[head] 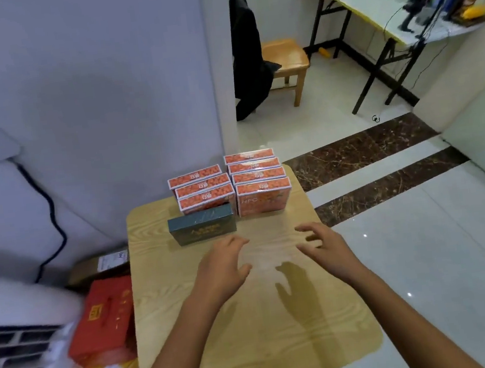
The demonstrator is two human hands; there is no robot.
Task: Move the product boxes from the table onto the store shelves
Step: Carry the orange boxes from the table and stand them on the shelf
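Note:
Several orange product boxes stand upright in two rows at the far end of a small wooden table (189,311): a left row (204,192) and a right row (262,195). A dark green box (202,224) stands in front of the left row. My left hand (223,264) hovers over the table just below the green box, fingers loosely spread, holding nothing. My right hand (323,244) hovers to the right, below the right orange row, fingers spread and empty. No store shelves are in view.
A red gift box (105,317) and orange packets lie on the floor left of the table. A white appliance with a black cable stands at the left. Beyond are a wooden chair (284,58) with a dark coat and a folding desk (372,8).

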